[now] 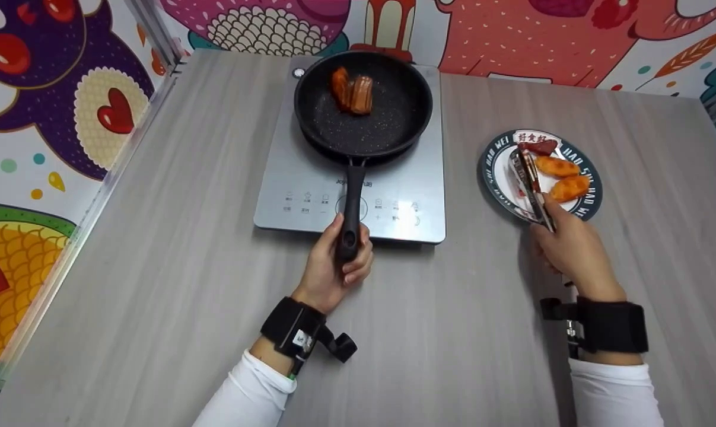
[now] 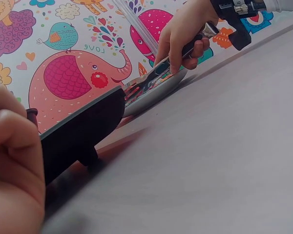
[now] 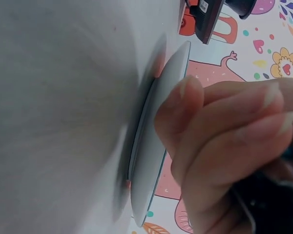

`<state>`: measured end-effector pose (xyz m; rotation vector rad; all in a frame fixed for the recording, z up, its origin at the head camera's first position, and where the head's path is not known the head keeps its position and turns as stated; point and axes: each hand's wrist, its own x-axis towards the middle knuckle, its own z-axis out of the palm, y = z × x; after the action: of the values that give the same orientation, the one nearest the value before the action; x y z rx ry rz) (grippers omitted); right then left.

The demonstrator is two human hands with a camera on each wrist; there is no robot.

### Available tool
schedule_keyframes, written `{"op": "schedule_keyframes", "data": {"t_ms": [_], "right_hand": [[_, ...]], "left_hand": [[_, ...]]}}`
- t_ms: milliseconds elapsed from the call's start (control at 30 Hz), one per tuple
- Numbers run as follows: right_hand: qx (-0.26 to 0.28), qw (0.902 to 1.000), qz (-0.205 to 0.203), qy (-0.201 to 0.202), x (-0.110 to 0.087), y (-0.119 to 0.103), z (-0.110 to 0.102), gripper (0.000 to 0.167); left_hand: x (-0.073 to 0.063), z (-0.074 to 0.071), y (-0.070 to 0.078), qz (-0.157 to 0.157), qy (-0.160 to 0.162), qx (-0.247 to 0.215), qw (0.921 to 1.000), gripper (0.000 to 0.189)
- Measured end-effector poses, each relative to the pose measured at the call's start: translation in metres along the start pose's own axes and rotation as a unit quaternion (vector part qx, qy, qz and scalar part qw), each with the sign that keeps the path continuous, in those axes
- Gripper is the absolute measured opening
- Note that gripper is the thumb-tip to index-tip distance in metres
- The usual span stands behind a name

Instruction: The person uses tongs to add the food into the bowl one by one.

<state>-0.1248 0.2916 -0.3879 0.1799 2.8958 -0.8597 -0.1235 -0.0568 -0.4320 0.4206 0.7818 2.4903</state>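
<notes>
My left hand (image 1: 333, 267) grips the black handle (image 1: 353, 196) of a frying pan (image 1: 393, 115), which sits on an induction cooktop (image 1: 274, 201). Inside the pan lie a glossy reddish-brown piece of food (image 1: 340, 88) and a scored sausage-like piece (image 1: 362, 95). Metal tongs (image 1: 534, 187) are in my right hand (image 1: 571, 252), their tips down over the left part of a round plate (image 1: 493, 163). On that plate are a dark red piece (image 1: 540, 147) near the tong tips and two orange-brown pieces (image 1: 558, 166). The right wrist view shows curled fingers (image 3: 224, 131) beside the plate's underside.
A grey wood-grain table (image 1: 156, 267) carries everything. Cartoon-printed panels (image 1: 512, 35) stand along the back and left, with a metal edge strip (image 1: 96, 216) at the left. The plate stands right of the cooktop, with a gap between them.
</notes>
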Motion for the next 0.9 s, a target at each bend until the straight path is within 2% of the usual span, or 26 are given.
{"op": "schedule_keyframes", "data": {"t_ms": [100, 167, 333, 400, 567, 767, 867, 900], "right_hand": [[0.048, 0.9987, 0.012, -0.014, 0.0013, 0.0009, 0.0019, 0.057], [0.098, 0.9944, 0.025, -0.031, 0.0026, 0.0015, 0.0026, 0.057], [0.219, 0.9723, 0.054, -0.062, 0.0054, 0.0008, 0.0008, 0.043], [0.263, 0.9604, 0.060, -0.071, 0.0061, 0.0005, -0.0007, 0.038], [0.371, 0.9204, 0.071, -0.099, 0.0070, 0.0008, -0.0022, 0.037], [0.416, 0.9010, 0.068, -0.105, 0.0065, -0.0027, 0.0000, 0.036], [0.462, 0.8786, 0.049, -0.111, 0.0050, -0.0060, 0.0005, 0.031], [0.482, 0.8673, 0.041, -0.116, 0.0045, -0.0073, 0.0008, 0.029]], "left_hand": [[0.0001, 0.0001, -0.0002, 0.001, 0.001, 0.002, 1.0000, 0.042], [0.0002, 0.0000, -0.0003, 0.002, 0.001, 0.001, 1.0000, 0.042], [0.0001, -0.0007, 0.0001, 0.006, -0.002, -0.002, 1.0000, 0.042], [0.0000, -0.0009, 0.0003, 0.006, -0.002, -0.002, 1.0000, 0.042], [-0.0007, -0.0015, 0.0005, 0.004, 0.001, -0.003, 1.0000, 0.043], [-0.0005, -0.0016, -0.0002, 0.005, -0.001, -0.003, 1.0000, 0.042], [0.0003, -0.0013, -0.0009, 0.005, -0.005, -0.003, 1.0000, 0.042], [0.0005, -0.0013, -0.0012, 0.005, -0.007, -0.003, 1.0000, 0.042]]}}
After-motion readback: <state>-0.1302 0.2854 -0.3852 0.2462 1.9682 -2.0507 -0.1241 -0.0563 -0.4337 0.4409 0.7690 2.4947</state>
